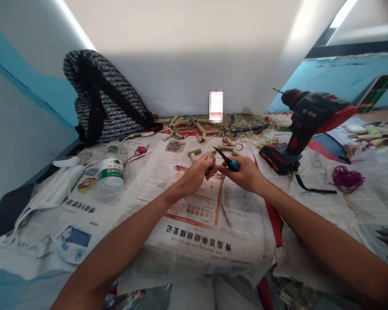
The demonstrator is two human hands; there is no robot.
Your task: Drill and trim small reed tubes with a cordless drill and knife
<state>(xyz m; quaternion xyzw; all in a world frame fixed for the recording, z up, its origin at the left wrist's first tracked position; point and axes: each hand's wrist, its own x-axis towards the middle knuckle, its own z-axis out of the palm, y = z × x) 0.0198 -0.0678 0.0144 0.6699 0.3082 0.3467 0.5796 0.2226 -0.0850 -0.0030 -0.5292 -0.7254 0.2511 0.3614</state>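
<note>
My left hand (194,173) is closed around a short pale green stalk piece (212,153), whose end pokes up past the fingers. In my right hand (246,173) is a knife (234,165) with a blue handle. Its dark blade points up and left, close to the tip of the stalk; whether it touches cannot be made out. Both hands are close together above the newspaper (194,241). Just beyond them lie more cut stalk pieces (194,151), and a thin dark strand (225,209) lies on the paper below.
A cordless drill (305,125) stands on its battery at right, by a purple string bundle (348,178). At left are a plastic bottle (110,174), a white face mask (56,185) and a patterned bag (111,101). Stalk pieces and plant scraps (245,125) line the back.
</note>
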